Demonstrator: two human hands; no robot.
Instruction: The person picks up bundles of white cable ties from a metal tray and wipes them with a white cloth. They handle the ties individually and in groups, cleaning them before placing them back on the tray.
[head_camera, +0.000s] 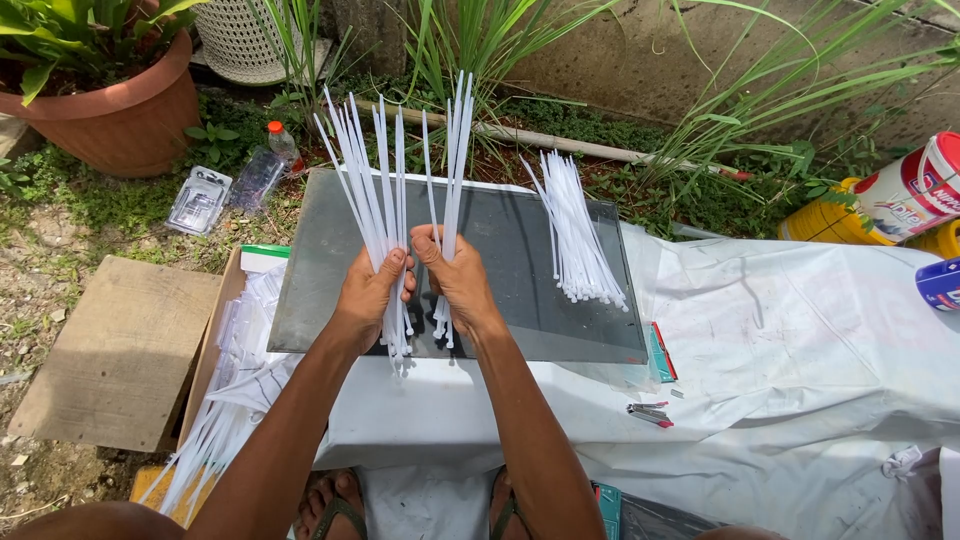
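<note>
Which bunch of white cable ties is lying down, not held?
The bunch of cable ties lying on the grey panel, right of both hands; the other two bunches are held upright.

Harsh sunlight is bleaching the white sheet (800, 340) at right, casting short shadows beneath the forearms. The glass pane (520, 250) is showing dull glare. Edges are bowing slightly; focus is staying sharp throughout.

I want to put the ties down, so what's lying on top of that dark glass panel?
A loose bundle of white cable ties lies on the dark glass panel's right side. Both hands' bunches hide part of its middle.
</note>
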